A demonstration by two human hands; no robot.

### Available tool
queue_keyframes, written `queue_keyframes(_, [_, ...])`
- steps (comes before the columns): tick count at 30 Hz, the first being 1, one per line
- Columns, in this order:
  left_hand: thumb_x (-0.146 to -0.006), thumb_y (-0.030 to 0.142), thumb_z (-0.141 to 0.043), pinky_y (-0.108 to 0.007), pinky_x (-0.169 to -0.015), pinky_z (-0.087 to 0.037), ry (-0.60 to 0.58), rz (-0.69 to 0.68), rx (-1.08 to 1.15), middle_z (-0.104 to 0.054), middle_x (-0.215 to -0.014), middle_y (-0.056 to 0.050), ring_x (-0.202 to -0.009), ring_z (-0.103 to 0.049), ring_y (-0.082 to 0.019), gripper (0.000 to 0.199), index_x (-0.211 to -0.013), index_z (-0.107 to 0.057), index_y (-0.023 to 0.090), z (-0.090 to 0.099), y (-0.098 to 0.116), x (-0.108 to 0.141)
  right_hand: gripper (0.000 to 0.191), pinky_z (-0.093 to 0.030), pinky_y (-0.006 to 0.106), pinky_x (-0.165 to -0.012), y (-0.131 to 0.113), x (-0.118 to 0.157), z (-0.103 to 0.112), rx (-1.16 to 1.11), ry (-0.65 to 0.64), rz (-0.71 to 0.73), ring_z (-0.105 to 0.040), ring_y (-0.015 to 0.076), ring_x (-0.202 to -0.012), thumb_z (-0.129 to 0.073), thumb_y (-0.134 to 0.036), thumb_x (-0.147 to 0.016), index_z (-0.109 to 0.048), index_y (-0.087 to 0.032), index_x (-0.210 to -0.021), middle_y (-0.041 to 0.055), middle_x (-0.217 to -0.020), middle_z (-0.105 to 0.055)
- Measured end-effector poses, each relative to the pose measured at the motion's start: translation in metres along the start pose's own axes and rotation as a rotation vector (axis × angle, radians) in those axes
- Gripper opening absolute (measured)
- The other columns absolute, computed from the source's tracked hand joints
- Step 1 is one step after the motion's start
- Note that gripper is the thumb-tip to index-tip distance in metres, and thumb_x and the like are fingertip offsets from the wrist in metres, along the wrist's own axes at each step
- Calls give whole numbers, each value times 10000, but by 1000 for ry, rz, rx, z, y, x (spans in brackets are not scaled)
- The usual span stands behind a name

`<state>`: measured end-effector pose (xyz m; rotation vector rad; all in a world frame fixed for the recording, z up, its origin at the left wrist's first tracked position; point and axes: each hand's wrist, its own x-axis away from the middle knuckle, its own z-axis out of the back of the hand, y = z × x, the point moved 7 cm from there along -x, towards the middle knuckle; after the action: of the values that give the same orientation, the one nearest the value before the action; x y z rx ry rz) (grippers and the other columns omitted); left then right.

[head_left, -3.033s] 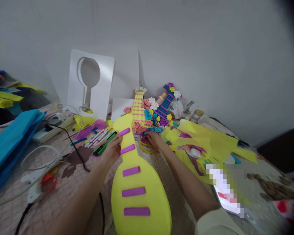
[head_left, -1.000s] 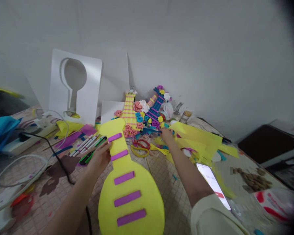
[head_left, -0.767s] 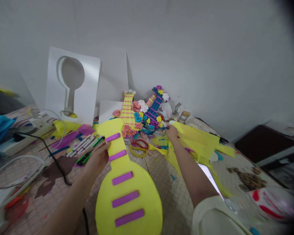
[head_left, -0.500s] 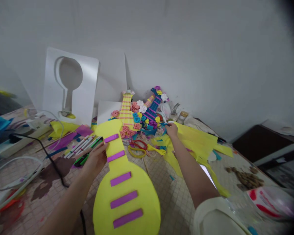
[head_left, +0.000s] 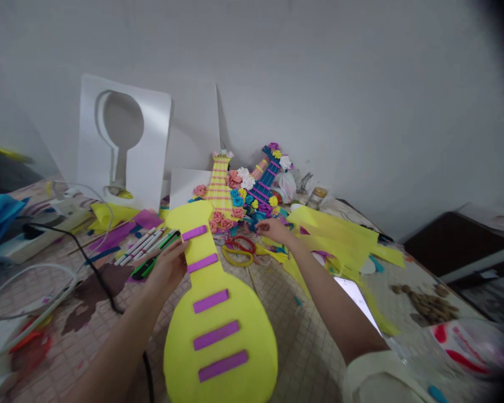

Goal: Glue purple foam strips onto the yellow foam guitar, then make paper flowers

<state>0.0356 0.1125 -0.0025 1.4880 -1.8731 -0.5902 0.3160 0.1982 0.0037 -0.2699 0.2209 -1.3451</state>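
My left hand is closed on the neck of a yellow pipa-shaped cutout, which is tilted toward me. Several purple strips lie across its neck and body. Farther out, my right hand is at the pile of blue and yellow paper scraps, fingers curled together; whatever they pinch is too small to make out. Just behind it stand a yellow decorated pipa and a dark blue one, with paper flowers around them. Red- and yellow-handled scissors lie between my hands.
A white foam board with a pipa-shaped opening leans on the wall. Markers and a green cutter lie left, near a black cable. Yellow sheets, a phone and a plastic bottle are at right.
My right hand has moved left, from beside the yellow sheets to the scraps in front of the decorated pipas. My left hand keeps hold of the yellow cutout. More of the phone shows.
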Motion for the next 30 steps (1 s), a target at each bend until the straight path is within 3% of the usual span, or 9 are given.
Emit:
queue_keyframes(3, [-702, 85, -601, -202, -610, -498, -5, -8, -6, -682, -790, -23, -686, -632, -134, 169, -859, -629, 141, 2, -1, -2, 211, -502, 324, -697, -22, 8, -29, -8, -115, 81, -602, 136, -763, -535, -316, -844, -601, -132, -924, 31, -893, -629])
queue_keyframes(6, [-686, 95, -617, -221, -618, -505, -37, -27, -7, -686, -794, -32, -718, -640, -161, 178, -857, -626, 144, 3, -1, -5, 229, -501, 335, -699, -30, 13, -43, 9, -136, 99, -601, 144, -769, -541, -327, -839, -595, -128, -939, 28, -880, -624])
queue_keyframes(12, [-692, 134, -622, -235, -590, -510, -41, -53, -40, -691, -779, -37, -696, -642, -172, 155, -847, -633, 138, 4, -1, -6, 236, -489, 374, -764, -39, 2, -41, 42, -38, 74, -586, 168, -879, -508, -299, -862, -563, -140, -1029, 60, -1018, -595])
queue_keyframes(18, [-688, 124, -623, -244, -602, -506, -31, -54, -49, -696, -794, -51, -731, -647, -186, 194, -882, -635, 128, 3, 0, -5, 257, -484, 385, -786, -59, -28, -56, 69, -24, 33, -576, 178, -919, -498, -303, -867, -550, -155, -1071, 69, -1080, -575])
queue_keyframes(24, [-656, 112, -662, -255, -714, -499, -36, -56, 1, -696, -854, -49, -849, -637, -196, 218, -870, -634, 138, 3, 0, -3, 267, -486, 380, -780, -49, -44, -63, 128, -111, -105, -575, 181, -921, -502, -314, -863, -547, -160, -1078, 71, -1091, -569])
queue_keyframes(30, [-659, 126, -667, -268, -752, -486, -61, -56, 23, -695, -864, -57, -876, -629, -201, 217, -874, -638, 133, 3, 0, -4, 276, -493, 371, -760, -46, -48, -69, 115, -258, -78, -581, 184, -898, -502, -329, -861, -556, -149, -1063, 61, -1069, -579])
